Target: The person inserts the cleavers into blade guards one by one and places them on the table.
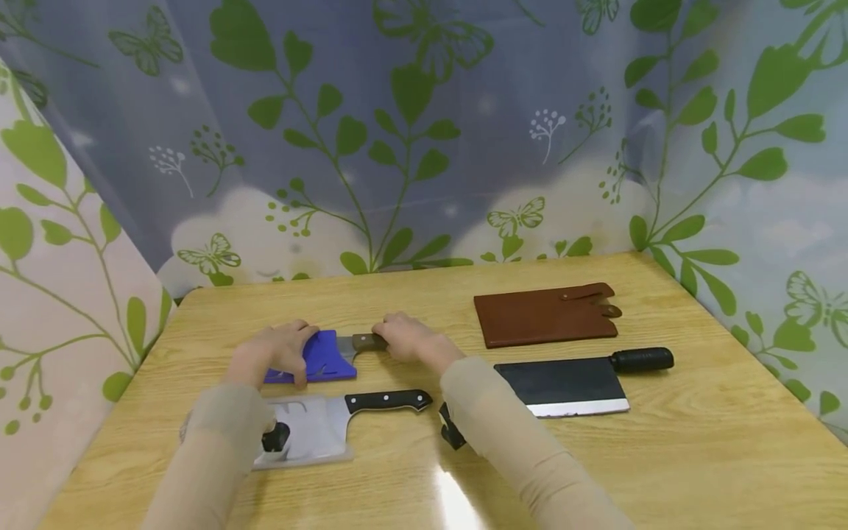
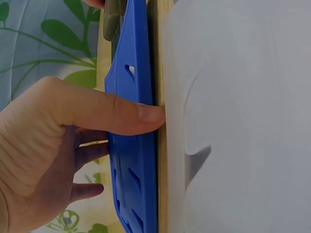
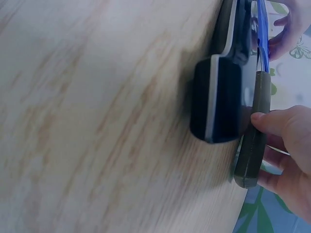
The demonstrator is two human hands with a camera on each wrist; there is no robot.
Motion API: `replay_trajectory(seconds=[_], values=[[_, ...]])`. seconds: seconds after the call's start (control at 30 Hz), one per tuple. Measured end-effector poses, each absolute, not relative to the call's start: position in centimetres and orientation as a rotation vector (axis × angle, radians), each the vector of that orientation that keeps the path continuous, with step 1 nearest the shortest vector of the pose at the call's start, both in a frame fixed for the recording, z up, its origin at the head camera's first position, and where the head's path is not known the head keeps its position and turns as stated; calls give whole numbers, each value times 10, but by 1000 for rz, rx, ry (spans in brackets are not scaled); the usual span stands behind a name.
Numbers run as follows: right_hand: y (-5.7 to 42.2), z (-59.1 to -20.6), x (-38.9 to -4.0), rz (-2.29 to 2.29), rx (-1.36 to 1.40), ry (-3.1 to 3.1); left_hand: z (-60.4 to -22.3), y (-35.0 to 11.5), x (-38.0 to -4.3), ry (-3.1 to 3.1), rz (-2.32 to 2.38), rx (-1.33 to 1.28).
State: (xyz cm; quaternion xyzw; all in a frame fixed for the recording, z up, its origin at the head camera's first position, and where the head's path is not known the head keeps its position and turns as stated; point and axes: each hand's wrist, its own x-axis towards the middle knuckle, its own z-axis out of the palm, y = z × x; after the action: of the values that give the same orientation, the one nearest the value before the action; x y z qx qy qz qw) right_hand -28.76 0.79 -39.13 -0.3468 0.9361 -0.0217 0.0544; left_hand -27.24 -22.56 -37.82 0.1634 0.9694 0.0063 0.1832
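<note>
A knife with a brownish-green handle [image 1: 366, 341] lies at the left of the table, its blade mostly inside a blue blade cover [image 1: 327, 355]. My left hand [image 1: 277, 353] grips the cover across its width; in the left wrist view the thumb lies over the near edge of the blue cover [image 2: 133, 87], the fingers behind it. With thumb and fingers my right hand [image 1: 405, 338] pinches the handle near its end. A strip of bare blade shows between cover and handle. In the right wrist view the handle [image 3: 255, 141] sits between thumb and fingers.
Nearer me lies a cleaver with a black riveted handle [image 1: 387, 400] in a whitish translucent cover [image 1: 321, 427]. To the right, a large dark-bladed cleaver [image 1: 570, 383] is partly hidden by my right sleeve. Behind it rests a brown leather sheath [image 1: 543, 316]. A patterned curtain [image 1: 424, 147] borders the table.
</note>
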Motion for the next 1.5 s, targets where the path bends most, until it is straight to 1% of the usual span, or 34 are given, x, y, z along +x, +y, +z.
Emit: replay_trajectory(seconds=[0.4,0.7,0.9,1.17,1.33,1.5], values=[[18,-392,-287,-64,-1056,2861,-377,-227,-261,2753,76,435],[39,-395,-289,-22,-1040,2926,-384,-231,-256,2912,91,568],[62,-389,-290,-57,-1010,2945,-382,-223,-258,3105,-29,685],[105,-374,-289,-138,-990,3012,-373,-193,-256,3232,-73,755],[137,-369,-284,-141,-1018,3074,-368,-162,-253,3270,-16,799],[171,-367,-275,-189,-1077,3121,-361,-129,-253,3258,42,762]])
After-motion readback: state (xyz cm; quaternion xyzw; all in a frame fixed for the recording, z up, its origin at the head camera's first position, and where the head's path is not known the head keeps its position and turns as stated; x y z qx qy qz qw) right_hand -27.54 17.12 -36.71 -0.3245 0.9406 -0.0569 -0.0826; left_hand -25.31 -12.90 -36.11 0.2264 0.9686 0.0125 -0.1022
